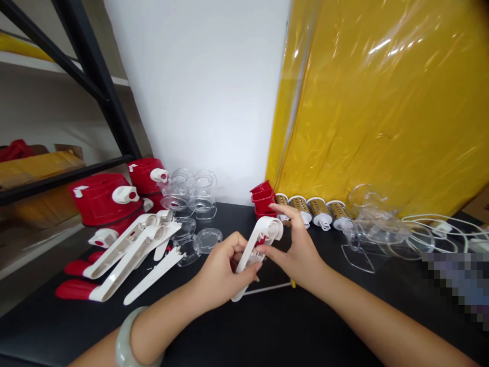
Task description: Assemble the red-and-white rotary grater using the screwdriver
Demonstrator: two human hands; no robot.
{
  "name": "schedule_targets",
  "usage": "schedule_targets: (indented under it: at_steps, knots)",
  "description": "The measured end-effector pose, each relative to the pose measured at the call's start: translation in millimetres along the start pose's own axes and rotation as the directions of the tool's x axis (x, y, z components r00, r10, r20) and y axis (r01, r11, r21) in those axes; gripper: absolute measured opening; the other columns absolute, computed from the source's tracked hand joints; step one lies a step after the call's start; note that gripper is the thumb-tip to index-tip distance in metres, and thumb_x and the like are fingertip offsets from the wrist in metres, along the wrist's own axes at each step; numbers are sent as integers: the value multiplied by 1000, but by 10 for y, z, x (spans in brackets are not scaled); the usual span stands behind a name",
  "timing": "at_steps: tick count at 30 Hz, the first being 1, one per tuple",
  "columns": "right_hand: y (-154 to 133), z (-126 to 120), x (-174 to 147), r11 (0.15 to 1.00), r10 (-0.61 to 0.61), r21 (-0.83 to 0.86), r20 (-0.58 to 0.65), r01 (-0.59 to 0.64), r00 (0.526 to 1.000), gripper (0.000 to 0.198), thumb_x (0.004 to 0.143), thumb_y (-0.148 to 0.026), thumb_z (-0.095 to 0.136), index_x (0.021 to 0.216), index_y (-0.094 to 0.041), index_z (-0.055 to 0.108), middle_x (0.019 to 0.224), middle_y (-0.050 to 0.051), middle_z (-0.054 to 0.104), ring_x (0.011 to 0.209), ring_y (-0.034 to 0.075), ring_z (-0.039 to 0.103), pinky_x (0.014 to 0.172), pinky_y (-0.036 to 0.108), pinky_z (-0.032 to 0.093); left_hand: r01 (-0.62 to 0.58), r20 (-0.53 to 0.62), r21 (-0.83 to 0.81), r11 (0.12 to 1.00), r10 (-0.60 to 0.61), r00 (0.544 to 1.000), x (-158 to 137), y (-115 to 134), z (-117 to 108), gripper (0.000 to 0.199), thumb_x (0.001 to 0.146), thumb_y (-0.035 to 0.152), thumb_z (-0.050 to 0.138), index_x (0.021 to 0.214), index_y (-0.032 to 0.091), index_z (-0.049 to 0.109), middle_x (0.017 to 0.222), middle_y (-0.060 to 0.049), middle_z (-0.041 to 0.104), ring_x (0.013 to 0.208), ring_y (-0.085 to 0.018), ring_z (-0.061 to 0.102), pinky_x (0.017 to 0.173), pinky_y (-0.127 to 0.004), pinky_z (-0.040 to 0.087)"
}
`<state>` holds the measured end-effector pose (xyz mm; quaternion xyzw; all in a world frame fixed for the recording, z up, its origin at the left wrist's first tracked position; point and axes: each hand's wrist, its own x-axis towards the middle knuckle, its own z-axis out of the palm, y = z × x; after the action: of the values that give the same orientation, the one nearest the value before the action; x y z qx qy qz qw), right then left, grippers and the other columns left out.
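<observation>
My left hand (223, 267) is closed around a white plastic handle (248, 252), the hollow arm of a rotary grater, held tilted above the black table. Its rounded end points up and away from me. A small red plastic piece (261, 241) sits inside the hollow, below that rounded end. My right hand (296, 244) grips the same end, thumb against the red piece and index finger stretched over the top; its other fingers are mostly hidden. On the table beneath lies a thin pale rod (269, 288) with a yellow end.
At left stand red grater bases (105, 199), with white red-tipped handles (126, 260) and a flat white strip (155, 275) nearer. Clear plastic parts (204, 191) stand behind. Stacked red trays (263, 199), several grater drums (320, 213), more clear parts (382, 224) and white rings (446, 229) line the right.
</observation>
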<state>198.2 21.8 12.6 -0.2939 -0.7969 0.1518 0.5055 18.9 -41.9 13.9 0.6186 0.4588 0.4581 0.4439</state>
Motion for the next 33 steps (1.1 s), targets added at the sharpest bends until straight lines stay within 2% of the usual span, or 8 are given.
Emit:
schedule_targets:
  at_steps: [2, 4, 15, 21, 25, 28, 31, 33]
  knots:
    - [15, -2, 16, 986, 39, 157, 113, -57, 993, 70, 83, -30, 74, 142, -27, 36, 130, 12, 57, 120, 26, 59, 100, 46, 50, 34, 14, -45, 998, -33, 999, 2, 5, 8, 26, 79, 25, 73, 83, 20, 48, 73, 2, 65, 61, -14, 68, 56, -24, 53]
    - [19, -4, 5, 975, 47, 208, 165, -81, 985, 65, 85, -26, 71, 141, -26, 38, 129, 11, 59, 117, 24, 61, 101, 43, 50, 64, 23, -74, 995, -62, 998, 2, 8, 15, 27, 78, 25, 74, 82, 20, 48, 72, 3, 65, 61, -13, 68, 56, -24, 53]
    - [25, 61, -77, 978, 35, 200, 146, -64, 989, 56, 87, -17, 63, 137, -24, 38, 114, 8, 58, 96, 19, 63, 88, 36, 54, 114, 66, -57, 992, -110, 992, 18, 2, -11, 28, 79, 28, 74, 85, 19, 48, 73, 3, 65, 62, -12, 68, 58, -23, 53]
    - [26, 39, -81, 982, 3, 186, 199, -41, 980, 46, 95, -23, 55, 136, -23, 36, 119, 10, 54, 107, 21, 59, 95, 40, 52, 114, 59, -22, 993, -113, 992, 44, -38, -62, 34, 85, 45, 69, 83, 18, 49, 74, 2, 65, 56, -12, 66, 55, -25, 54]
    - [-132, -139, 12, 993, -61, 112, 185, 41, 981, 46, 98, -29, 52, 141, -24, 36, 134, 13, 49, 126, 24, 50, 107, 45, 44, 27, 31, 1, 1000, -27, 999, 50, -10, -111, 34, 86, 48, 66, 86, 18, 50, 81, -3, 71, 58, -13, 67, 53, -24, 54]
    - [-193, -284, 83, 990, -139, -1, 177, 141, 974, 45, 96, -31, 56, 138, -25, 42, 134, 13, 50, 129, 25, 47, 110, 47, 40, -39, -1, 69, 997, 40, 999, 65, -8, -155, 30, 89, 46, 63, 92, 17, 53, 86, -6, 74, 55, -11, 64, 51, -23, 51]
    - [-74, -393, 79, 984, -122, -99, 250, 150, 961, 41, 95, -31, 57, 134, -25, 48, 129, 11, 55, 125, 25, 51, 108, 48, 41, -131, -17, 197, 972, 137, 990, 84, -32, -197, 31, 91, 42, 59, 109, 16, 58, 85, -5, 75, 51, -11, 62, 50, -23, 49]
    - [112, -439, 22, 987, -72, -133, 143, 92, 987, 49, 93, -31, 58, 139, -24, 42, 132, 13, 55, 126, 26, 52, 107, 50, 42, -191, -14, 288, 938, 204, 979, 91, -46, -218, 34, 92, 41, 56, 116, 16, 59, 85, -5, 75, 52, -12, 63, 54, -25, 51]
